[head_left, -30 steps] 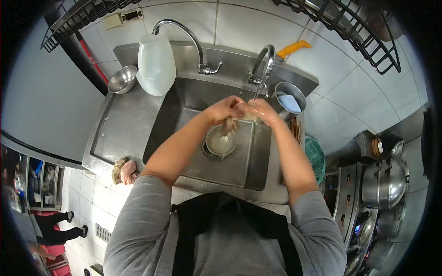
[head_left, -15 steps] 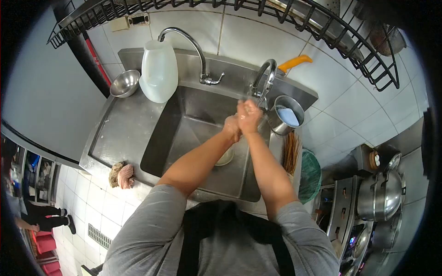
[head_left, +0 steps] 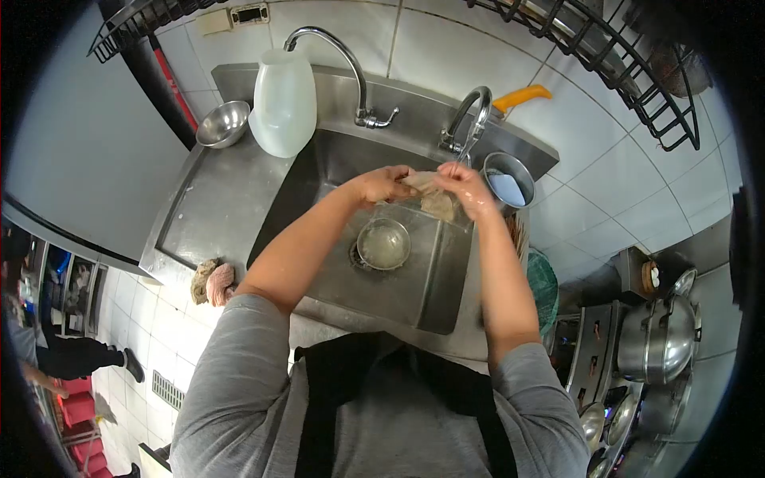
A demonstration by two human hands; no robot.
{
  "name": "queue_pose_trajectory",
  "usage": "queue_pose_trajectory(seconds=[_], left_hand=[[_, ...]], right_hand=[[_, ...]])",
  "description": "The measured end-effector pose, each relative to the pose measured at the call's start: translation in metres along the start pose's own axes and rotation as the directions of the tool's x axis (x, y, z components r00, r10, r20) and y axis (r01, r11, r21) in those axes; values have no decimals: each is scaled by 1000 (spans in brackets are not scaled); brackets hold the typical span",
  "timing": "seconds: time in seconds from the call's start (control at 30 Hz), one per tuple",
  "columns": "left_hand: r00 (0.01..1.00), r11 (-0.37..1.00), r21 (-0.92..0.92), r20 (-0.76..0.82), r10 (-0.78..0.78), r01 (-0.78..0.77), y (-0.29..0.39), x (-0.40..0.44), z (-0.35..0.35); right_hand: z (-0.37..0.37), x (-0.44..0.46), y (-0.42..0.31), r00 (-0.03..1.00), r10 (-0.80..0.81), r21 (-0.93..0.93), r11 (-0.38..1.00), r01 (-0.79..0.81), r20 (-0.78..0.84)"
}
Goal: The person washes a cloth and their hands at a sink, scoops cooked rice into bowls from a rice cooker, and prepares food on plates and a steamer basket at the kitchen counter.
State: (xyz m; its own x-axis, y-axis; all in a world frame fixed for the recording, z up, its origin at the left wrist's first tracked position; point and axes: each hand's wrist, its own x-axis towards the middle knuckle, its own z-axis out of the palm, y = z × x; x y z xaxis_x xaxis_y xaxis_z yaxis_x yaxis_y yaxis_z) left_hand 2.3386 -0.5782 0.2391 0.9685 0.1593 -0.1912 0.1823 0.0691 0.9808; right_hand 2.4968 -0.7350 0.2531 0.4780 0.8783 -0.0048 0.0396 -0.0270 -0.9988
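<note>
In the head view, my left hand [head_left: 381, 185] and my right hand [head_left: 468, 190] are above the sink [head_left: 446, 275], close to the right faucet [head_left: 478, 111]. Between them hangs a thin, wet, pale beige cloth [head_left: 437, 205], its upper edge pinched by the fingers of both hands. Water shows on the back of my right hand. Down in the basin, a round metal bowl [head_left: 383, 244] with cloudy liquid sits by the drain. Just right of my right hand stands a metal pot [head_left: 500, 169] with a light blue sponge [head_left: 507, 191] in it.
Left of the basin stand a whitish plastic jug [head_left: 284, 107] and a steel bowl [head_left: 223, 124]. Crumpled rags [head_left: 213, 282] lie at the counter's front edge. A black wire rack [head_left: 594, 68] hangs overhead. Another person's leg [head_left: 88, 357] shows far left.
My hands, clasped together before, have moved apart, with the cloth now spread between them. The metal bowl in the basin has come into fuller view. The other person's legs have shifted.
</note>
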Motion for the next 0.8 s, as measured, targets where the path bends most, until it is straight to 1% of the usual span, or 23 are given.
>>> queue_pose_trajectory(seconds=[0.07,0.1,0.2,0.23,0.27,0.3,0.33,0.37,0.43,0.47,0.5,0.53,0.57,0.6,0.63,0.67,0.7,0.73,0.77,0.8], left_hand=[[999,989,142,20,-34,31,5,-1,-4],[998,999,20,29,-50,49,22,-12,4],[986,971,-177,9,164,-160,17,5,6],[982,919,-347,-36,188,-189,18,8,12],[985,928,-328,-59,165,-175,21,11,14],[987,937,-310,-81,141,-160,23,14,13],[988,946,-292,-103,117,-143,25,17,13],[985,954,-261,-127,120,-150,21,21,10],[982,941,-318,-180,59,-115,22,18,9],[978,933,-347,-206,26,-97,22,16,8],[971,933,-330,-230,67,-142,25,15,10],[962,931,-313,-253,107,-186,29,15,13],[950,927,-297,-275,147,-229,30,14,14],[946,925,-283,-272,176,-254,31,15,13],[941,922,-269,-269,206,-279,32,17,11],[935,918,-254,-265,236,-304,33,18,9],[942,932,-240,-264,208,-273,30,19,7],[947,944,-225,-264,181,-243,24,21,3],[951,954,-208,-266,155,-214,19,24,-1],[968,902,-382,-220,122,-200,10,30,3]], right_hand=[[-15,-2,-15,979,-204,-129,970,205,22],[-15,-5,-23,984,-175,-81,981,175,10],[-14,-3,-22,988,-1,151,988,25,-153],[-11,-3,-22,976,-63,21,997,69,-207],[-11,-5,-25,967,-136,-225,971,86,-214],[-7,-10,-39,957,-208,-456,885,95,-204],[-6,-14,-46,945,-274,-659,746,93,-177],[-10,-12,-42,921,-339,-580,797,172,-193],[-23,2,-30,855,-459,-407,848,340,-241],[-27,8,-26,888,-355,-175,933,315,-293],[-26,9,-29,917,-240,69,959,275,-318],[-24,9,-30,942,-120,310,925,221,-313],[-16,7,-27,911,-139,173,960,221,-389],[-12,0,-35,962,-166,-133,981,139,-218],[-8,-7,-44,991,-130,-436,894,99,-42],[-7,-10,-48,993,-38,-695,711,107,114],[-18,-4,-40,986,-18,-668,733,124,163],[-23,1,-32,989,-119,-438,888,145,87],[-26,6,-24,981,-194,-174,967,189,-14],[-27,9,-20,963,-235,101,963,249,-131]])
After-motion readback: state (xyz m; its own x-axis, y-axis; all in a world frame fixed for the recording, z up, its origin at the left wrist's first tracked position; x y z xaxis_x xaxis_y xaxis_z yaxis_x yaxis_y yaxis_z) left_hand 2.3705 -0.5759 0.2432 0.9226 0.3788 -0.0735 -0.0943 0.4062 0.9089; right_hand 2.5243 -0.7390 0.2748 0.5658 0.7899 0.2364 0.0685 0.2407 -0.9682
